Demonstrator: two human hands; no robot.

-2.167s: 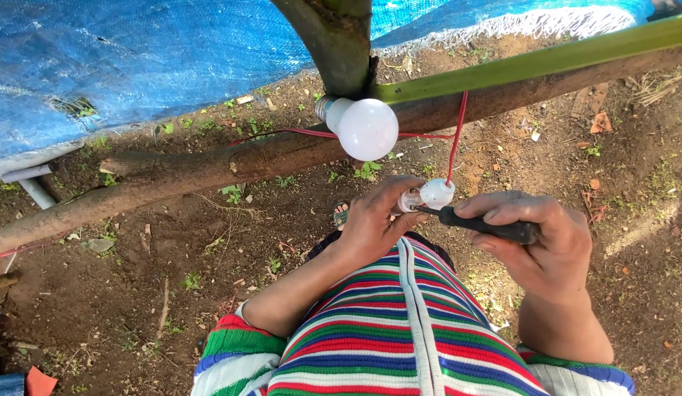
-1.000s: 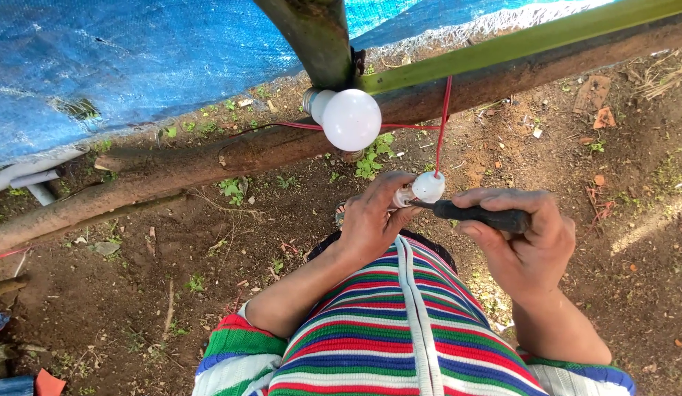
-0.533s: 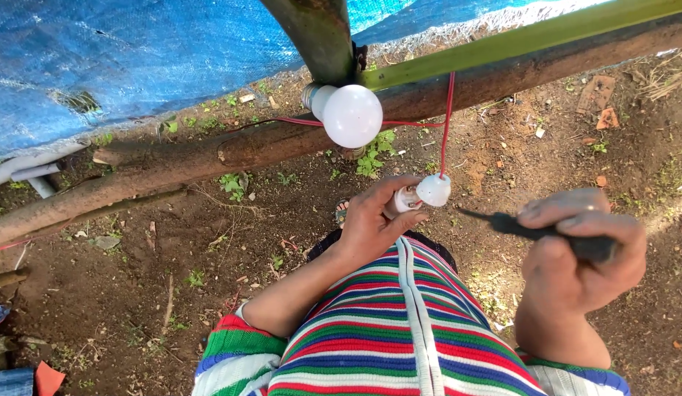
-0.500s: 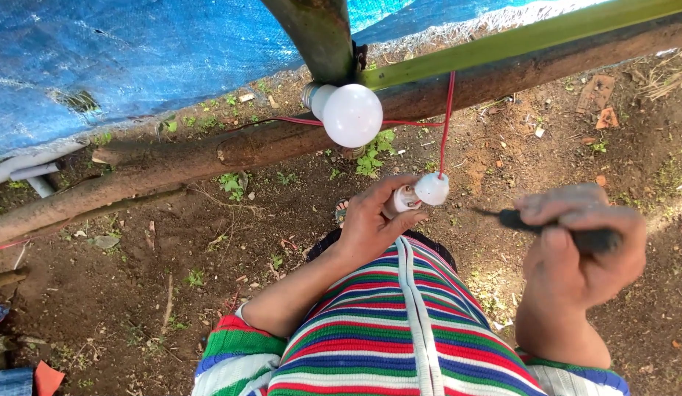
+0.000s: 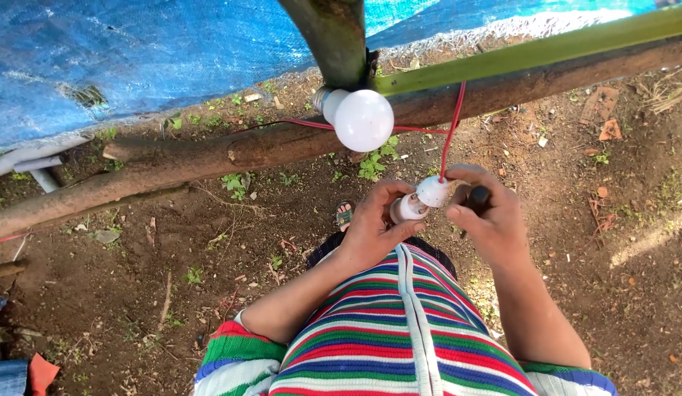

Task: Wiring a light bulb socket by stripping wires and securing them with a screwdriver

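Left hand curled around a small white lamp holder, fingers wrapped on its lower cylindrical end, thumb along the side. Holder sits chest-high, between both hands, above the striped shirt.

Right hand closed on a dark-handled tool, probably a screwdriver; only the black handle end shows between the fingers, tip hidden. Fingertips of this hand also touch the round top of the lamp holder. Hands just beside each other, nearly touching.

Red wire runs up from the holder's top to the horizontal wooden pole, then goes left along it towards the second fitting.

White LED bulb hangs in its socket right under the upright tree trunk, above and left of the hands, well apart from them. Bulb not lit as far as I can tell.

Green bamboo stick lies along the top of the wooden pole on the right side, one end against the trunk.

Blue tarpaulin covers the upper left. Grey pipe at its lower edge, far left. Below: bare soil ground with small weeds and dry leaf bits. A sandalled foot is visible just beside the left hand.
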